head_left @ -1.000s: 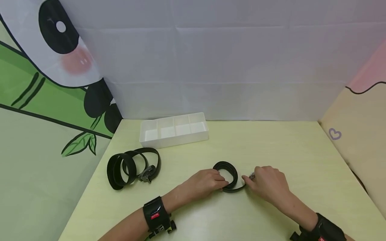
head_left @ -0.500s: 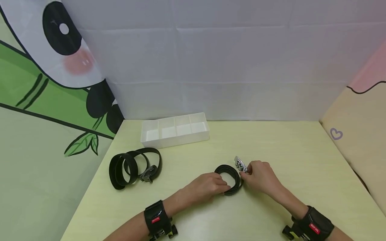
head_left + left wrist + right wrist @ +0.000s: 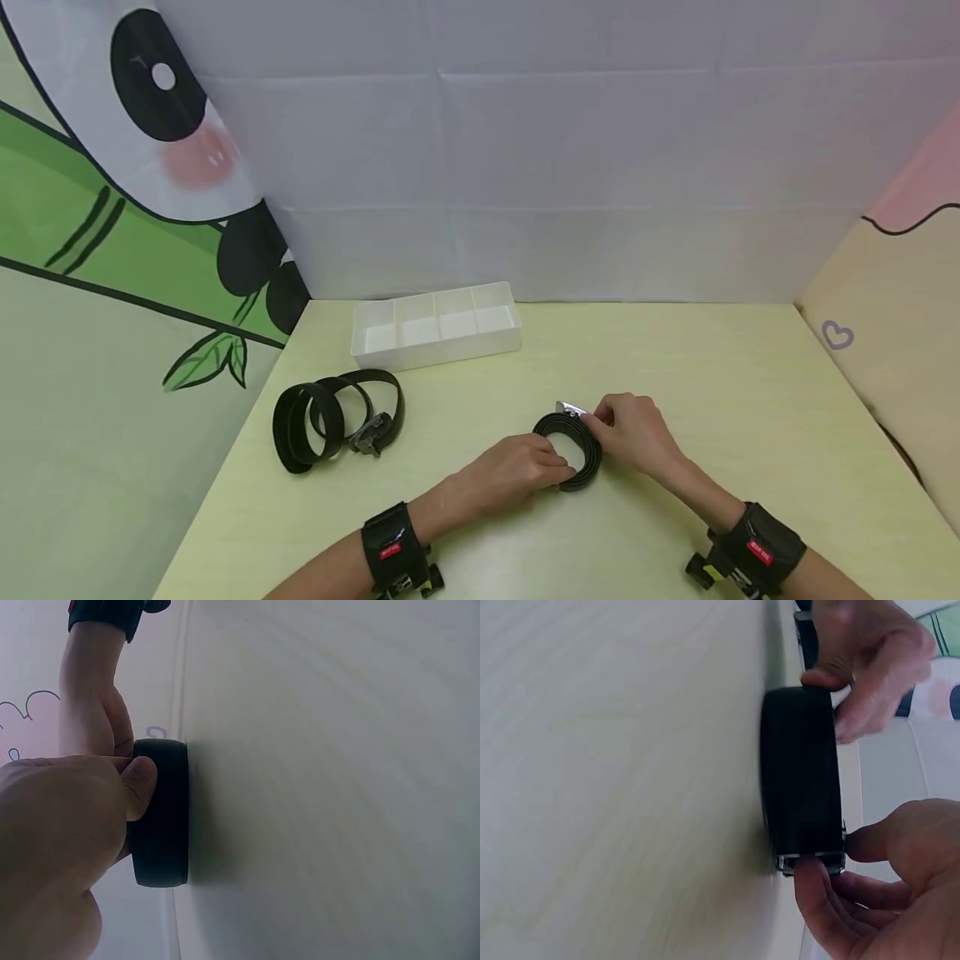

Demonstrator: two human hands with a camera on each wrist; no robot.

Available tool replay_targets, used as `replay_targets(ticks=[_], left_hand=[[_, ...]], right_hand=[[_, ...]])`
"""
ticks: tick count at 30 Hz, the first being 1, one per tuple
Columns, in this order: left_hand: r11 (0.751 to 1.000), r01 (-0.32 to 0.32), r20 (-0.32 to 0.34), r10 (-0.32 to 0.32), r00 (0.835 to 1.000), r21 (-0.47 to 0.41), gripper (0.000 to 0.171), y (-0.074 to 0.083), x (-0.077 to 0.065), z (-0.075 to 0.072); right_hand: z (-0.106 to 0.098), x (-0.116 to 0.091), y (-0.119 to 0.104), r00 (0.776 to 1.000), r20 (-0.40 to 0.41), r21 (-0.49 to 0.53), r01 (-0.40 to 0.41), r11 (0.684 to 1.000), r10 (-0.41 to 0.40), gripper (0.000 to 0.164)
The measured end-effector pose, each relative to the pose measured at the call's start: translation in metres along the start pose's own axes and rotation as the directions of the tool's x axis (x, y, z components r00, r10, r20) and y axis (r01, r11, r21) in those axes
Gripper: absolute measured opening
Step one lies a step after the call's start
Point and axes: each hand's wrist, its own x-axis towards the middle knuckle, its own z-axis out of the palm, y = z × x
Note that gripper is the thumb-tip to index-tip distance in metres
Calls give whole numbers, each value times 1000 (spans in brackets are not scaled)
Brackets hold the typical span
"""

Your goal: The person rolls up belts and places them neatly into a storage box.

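Observation:
A black belt [image 3: 589, 457] stands on its edge on the table, wound into a tight round coil. My left hand [image 3: 517, 471] grips the coil at its near left side, thumb outside and fingers reaching into the ring. At the far right of the coil, my right hand [image 3: 633, 433] pinches the silver buckle [image 3: 572, 409] end, which lies against the outer turn. The right wrist view shows the buckle [image 3: 810, 862] between right thumb and fingers, and the flat outer face of the coil [image 3: 801, 769].
On the left of the table lies another black belt [image 3: 307, 427], loosely coiled, with a dark buckle [image 3: 371, 433]. Behind it stands a white box [image 3: 450, 348] divided into several compartments. A grey-white cloth [image 3: 570, 167] hangs along the back edge.
My right hand has brought the buckle end leftward and round the far side of the coil, so the loose tail is now wrapped on. My left hand keeps its hold.

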Motion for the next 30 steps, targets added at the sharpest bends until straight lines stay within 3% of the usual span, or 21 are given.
replay_targets(ticks=[9, 20, 30], left_hand=[[1000, 17, 0, -17, 1000, -1, 20, 1, 0, -1], [999, 11, -13, -10, 1000, 50, 23, 1, 0, 1], [997, 22, -21, -21, 1000, 71, 22, 3, 2, 5]], right_hand=[[6, -4, -10, 999, 37, -48, 2, 999, -1, 27], [14, 5, -17, 999, 20, -168, 51, 985, -48, 30], [16, 6, -17, 994, 47, -216, 109, 970, -102, 31]])
